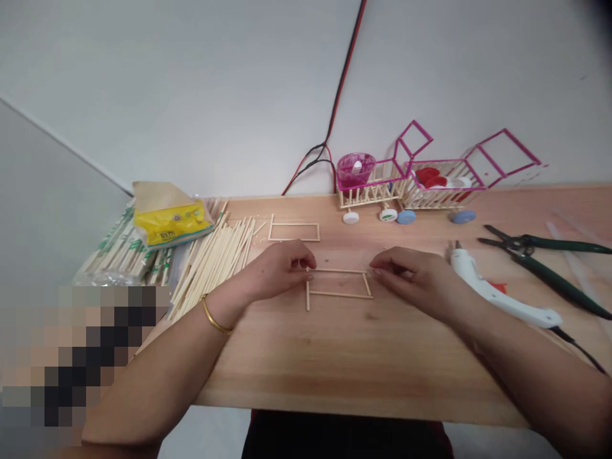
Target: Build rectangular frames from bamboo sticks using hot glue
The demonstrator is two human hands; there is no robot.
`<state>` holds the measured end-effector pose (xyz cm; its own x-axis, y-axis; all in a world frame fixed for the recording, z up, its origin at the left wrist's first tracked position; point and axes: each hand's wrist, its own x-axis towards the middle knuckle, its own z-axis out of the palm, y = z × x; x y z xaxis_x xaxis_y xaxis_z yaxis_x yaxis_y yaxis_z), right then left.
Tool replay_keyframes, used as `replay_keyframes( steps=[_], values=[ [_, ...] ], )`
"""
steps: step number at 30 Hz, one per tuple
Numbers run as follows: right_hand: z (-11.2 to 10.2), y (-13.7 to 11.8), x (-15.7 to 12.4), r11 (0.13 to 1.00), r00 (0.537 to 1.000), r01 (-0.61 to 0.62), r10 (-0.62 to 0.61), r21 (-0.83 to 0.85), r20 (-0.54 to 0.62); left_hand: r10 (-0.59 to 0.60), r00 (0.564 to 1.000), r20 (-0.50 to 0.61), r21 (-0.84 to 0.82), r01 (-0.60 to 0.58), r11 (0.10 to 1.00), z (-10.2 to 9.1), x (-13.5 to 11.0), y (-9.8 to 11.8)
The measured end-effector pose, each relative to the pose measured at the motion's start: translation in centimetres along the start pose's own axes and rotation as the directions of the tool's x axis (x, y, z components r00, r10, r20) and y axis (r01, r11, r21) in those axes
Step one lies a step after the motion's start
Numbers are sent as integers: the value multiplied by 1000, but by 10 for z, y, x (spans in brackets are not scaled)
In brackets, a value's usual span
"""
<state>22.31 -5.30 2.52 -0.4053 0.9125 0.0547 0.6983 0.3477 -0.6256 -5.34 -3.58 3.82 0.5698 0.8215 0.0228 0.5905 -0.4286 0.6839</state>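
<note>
A small rectangle of thin wooden sticks (pixel 339 294) lies flat on the wooden table (pixel 335 357) between my hands. My left hand (pixel 277 268), a gold bangle on its wrist, has curled fingers pinching the frame's upper left corner. My right hand (pixel 411 274) has curled fingers pressed against the frame's upper right corner. A second, finished stick rectangle (pixel 294 231) lies just behind my left hand.
A heap of loose wooden sticks (pixel 215 258) and packets with a yellow bag (pixel 169 220) lie at left. A white glue gun (pixel 497 293) and green pliers (pixel 545 261) lie at right. Two pink-trimmed stick carts (pixel 411 182) stand at the back by red and black cables (pixel 335 108).
</note>
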Motion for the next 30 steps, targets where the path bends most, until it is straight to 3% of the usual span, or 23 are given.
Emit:
replay_keyframes(
  steps=[5, 12, 30],
  values=[
    [-1, -4, 1, 999, 999, -48, 48, -12, 22, 121, 971, -204, 84, -106, 991, 14, 4, 6],
    [3, -9, -1, 983, 987, -160, 158, 91, 23, 237, 925, -296, 148, -201, 968, 34, 7, 6],
    [13, -15, 4, 959, 958, -281, 282, -26, 43, 260, 956, -139, 322, -204, 924, 44, 21, 2]
  ],
)
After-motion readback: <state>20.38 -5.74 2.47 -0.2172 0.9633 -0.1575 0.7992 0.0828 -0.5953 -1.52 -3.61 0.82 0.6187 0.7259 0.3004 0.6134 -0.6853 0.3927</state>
